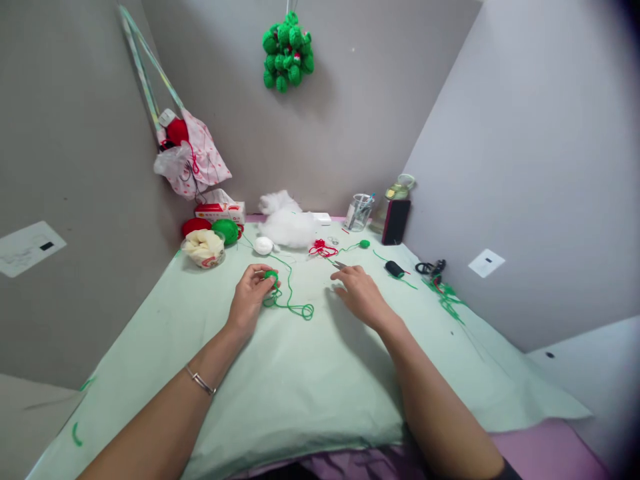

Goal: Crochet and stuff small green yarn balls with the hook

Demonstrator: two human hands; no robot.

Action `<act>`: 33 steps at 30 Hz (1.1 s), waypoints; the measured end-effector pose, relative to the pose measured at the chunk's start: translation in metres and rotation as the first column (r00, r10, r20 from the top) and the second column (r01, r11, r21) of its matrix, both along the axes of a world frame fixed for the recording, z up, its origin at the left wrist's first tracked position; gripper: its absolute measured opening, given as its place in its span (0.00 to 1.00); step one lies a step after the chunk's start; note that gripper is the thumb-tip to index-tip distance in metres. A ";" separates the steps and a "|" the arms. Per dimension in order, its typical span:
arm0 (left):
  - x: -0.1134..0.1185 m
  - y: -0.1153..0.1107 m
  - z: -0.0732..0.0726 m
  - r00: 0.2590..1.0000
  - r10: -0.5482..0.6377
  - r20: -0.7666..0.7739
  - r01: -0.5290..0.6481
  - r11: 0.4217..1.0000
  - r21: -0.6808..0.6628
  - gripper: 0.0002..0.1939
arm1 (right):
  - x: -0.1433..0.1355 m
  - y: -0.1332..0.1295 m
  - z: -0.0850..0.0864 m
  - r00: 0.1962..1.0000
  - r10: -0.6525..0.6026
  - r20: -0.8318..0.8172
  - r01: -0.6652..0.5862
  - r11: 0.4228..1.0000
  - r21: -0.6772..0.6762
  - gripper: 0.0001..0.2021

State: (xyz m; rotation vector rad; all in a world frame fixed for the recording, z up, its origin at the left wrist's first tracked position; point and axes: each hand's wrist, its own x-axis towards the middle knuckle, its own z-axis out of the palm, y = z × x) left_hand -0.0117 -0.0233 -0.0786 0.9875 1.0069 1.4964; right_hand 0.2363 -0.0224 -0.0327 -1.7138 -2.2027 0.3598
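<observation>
Nearest the camera, two bare forearms reach out over a counter (300,387) draped in pale green cloth, a thin bracelet (201,381) on the left wrist. Farther out, the left hand (250,297) has its grip closed on a small green crocheted piece (271,275), pinched between thumb and fingertips at the middle of the cloth; green yarn (293,303) trails from it and loops on the cloth just to the right. The right hand (359,290) lies palm down, fingers apart and holding nothing, its fingertips touching or just short of small scissors (340,265); which cannot be told. Beyond the hands lie a red yarn tangle (323,250), a white ball (263,245) and white stuffing (286,223); at far left sit a bowl (203,249) and red and green yarn balls. At far right stand a clear cup (359,212) and a dark spool (395,269). On the far wall hangs a cluster of green crocheted balls (287,50).
</observation>
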 end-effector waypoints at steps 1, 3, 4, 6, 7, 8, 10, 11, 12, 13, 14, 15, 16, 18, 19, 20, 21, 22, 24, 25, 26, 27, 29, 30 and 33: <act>0.000 0.000 0.001 1.000 0.001 -0.004 -0.001 1.000 -0.001 0.18 | 0.004 0.002 -0.001 0.999 -0.018 0.034 0.019 1.000 -0.017 0.13; 0.001 -0.001 0.003 1.000 -0.003 -0.012 0.003 1.000 0.003 0.17 | 0.007 0.005 -0.006 0.996 -0.050 0.079 0.055 0.997 -0.062 0.10; 0.001 -0.001 0.003 1.000 -0.009 -0.016 0.009 1.000 0.006 0.17 | 0.007 0.007 -0.008 0.994 -0.063 0.088 0.071 0.994 -0.087 0.09; 0.001 -0.001 0.003 0.999 -0.023 -0.025 0.023 1.000 0.009 0.19 | 0.005 0.010 -0.012 0.994 -0.081 0.073 0.090 0.988 -0.124 0.10; 0.002 -0.001 0.002 0.999 -0.029 -0.029 0.029 1.000 0.010 0.19 | 0.004 0.011 -0.013 0.996 -0.082 0.047 0.088 0.987 -0.134 0.10; 0.002 -0.002 0.001 0.999 -0.034 -0.033 0.035 0.999 0.011 0.20 | 0.001 0.011 -0.013 0.997 -0.076 0.008 0.076 0.987 -0.139 0.09; 0.003 -0.002 -0.001 0.998 -0.046 -0.045 0.046 0.999 0.015 0.20 | -0.005 0.009 -0.011 0.994 -0.040 -0.105 0.025 0.989 -0.147 0.05; 0.004 -0.002 -0.002 0.997 -0.052 -0.054 0.053 0.998 0.019 0.19 | -0.009 0.007 -0.008 0.984 -0.012 -0.176 -0.017 0.987 -0.160 0.06; 0.004 -0.002 -0.002 0.996 -0.057 -0.064 0.059 0.998 0.026 0.19 | -0.014 0.003 -0.005 0.967 0.021 -0.253 -0.068 0.982 -0.178 0.07; 0.005 -0.003 -0.002 0.995 -0.063 -0.075 0.066 0.997 0.032 0.19 | -0.019 -0.002 -0.002 0.941 0.052 -0.334 -0.125 0.971 -0.201 0.08; 0.005 -0.003 -0.002 0.994 -0.068 -0.088 0.072 0.997 0.038 0.18 | -0.025 -0.006 0.000 0.907 0.080 -0.412 -0.188 0.955 -0.229 0.08; 0.006 -0.004 -0.002 0.992 -0.073 -0.101 0.078 0.996 0.042 0.18 | -0.031 -0.011 0.002 0.868 0.099 -0.486 -0.248 0.935 -0.253 0.09; 0.006 -0.005 -0.001 0.990 -0.077 -0.114 0.083 0.996 0.046 0.17 | -0.037 -0.016 0.004 0.827 0.109 -0.551 -0.302 0.913 -0.273 0.10; 0.007 -0.007 0.000 0.987 -0.084 -0.138 0.092 0.994 0.053 0.16 | -0.048 -0.024 0.004 0.751 0.101 -0.652 -0.378 0.875 -0.301 0.12; 0.008 -0.008 0.000 0.985 -0.087 -0.147 0.096 0.994 0.059 0.16 | -0.052 -0.026 0.003 0.719 0.086 -0.690 -0.401 0.862 -0.310 0.12; 0.009 -0.009 0.000 0.984 -0.089 -0.155 0.100 0.993 0.066 0.15 | -0.055 -0.028 0.002 0.690 0.068 -0.721 -0.414 0.853 -0.317 0.12; 0.011 -0.010 0.000 0.982 -0.092 -0.163 0.105 0.992 0.072 0.15 | -0.058 -0.029 0.000 0.664 0.047 -0.746 -0.423 0.847 -0.322 0.12; 0.012 -0.011 0.000 0.981 -0.095 -0.171 0.110 0.991 0.078 0.14 | -0.060 -0.029 -0.002 0.640 0.026 -0.768 -0.428 0.842 -0.328 0.12; 0.014 -0.012 0.000 0.977 -0.102 -0.187 0.120 0.989 0.088 0.13 | -0.062 -0.027 -0.005 0.600 -0.015 -0.800 -0.434 0.834 -0.341 0.11; 0.015 -0.013 0.000 0.975 -0.104 -0.194 0.124 0.988 0.093 0.13 | -0.062 -0.026 -0.007 0.583 -0.035 -0.812 -0.434 0.831 -0.347 0.11; 0.016 -0.014 -0.001 0.974 -0.106 -0.201 0.127 0.987 0.097 0.12 | -0.063 -0.025 -0.008 0.567 -0.055 -0.822 -0.434 0.829 -0.354 0.10; 0.017 -0.014 -0.001 0.972 -0.107 -0.208 0.130 0.986 0.102 0.13 | -0.063 -0.024 -0.009 0.551 -0.074 -0.831 -0.432 0.827 -0.360 0.09; 0.017 -0.015 -0.001 0.969 -0.109 -0.221 0.135 0.985 0.107 0.13 | -0.063 -0.023 -0.010 0.521 -0.112 -0.846 -0.431 0.821 -0.374 0.08; 0.017 -0.015 -0.002 0.967 -0.109 -0.228 0.137 0.985 0.109 0.14 | -0.063 -0.022 -0.010 0.506 -0.131 -0.853 -0.433 0.817 -0.382 0.08; 0.017 -0.015 -0.005 0.962 -0.109 -0.252 0.142 0.983 0.117 0.13 | -0.064 -0.021 -0.010 0.460 -0.179 -0.870 -0.447 0.800 -0.401 0.10</act>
